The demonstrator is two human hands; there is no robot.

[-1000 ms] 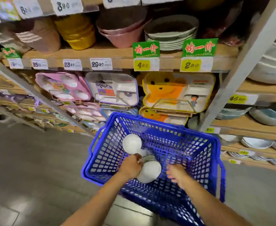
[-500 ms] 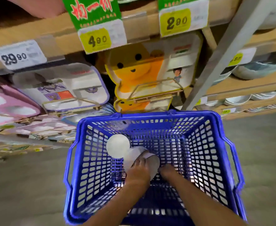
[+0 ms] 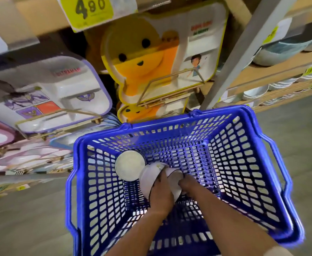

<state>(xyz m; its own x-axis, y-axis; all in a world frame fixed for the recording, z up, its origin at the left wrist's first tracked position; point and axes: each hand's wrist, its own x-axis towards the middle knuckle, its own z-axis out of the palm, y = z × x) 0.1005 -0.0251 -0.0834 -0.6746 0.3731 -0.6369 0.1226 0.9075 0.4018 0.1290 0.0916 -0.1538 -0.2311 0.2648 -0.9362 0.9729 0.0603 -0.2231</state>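
A blue plastic mesh basket (image 3: 243, 172) fills the lower half of the head view. Three white bowls lie in it. One bowl (image 3: 130, 165) rests upturned by the left wall, its round base toward me. My left hand (image 3: 160, 194) grips a second white bowl (image 3: 147, 182) just right of it, fingers curled over its rim. My right hand (image 3: 187, 183) holds a third, smaller white bowl (image 3: 175, 179) touching the second. Both hands are low inside the basket, and my forearms cross its near edge.
Behind the basket, shelves hold a yellow bear-shaped divided tray (image 3: 138, 58) and a purple-rimmed tray (image 3: 50, 93) on wire stands. A yellow price tag (image 3: 90, 10) hangs above. A grey shelf upright (image 3: 243, 52) slants at right, with stacked bowls (image 3: 280, 47) beyond. Grey floor lies on both sides.
The view has moved closer to the shelves and down over the basket. Both hands have sunk deeper into the basket with the two bowls, next to the upturned one.
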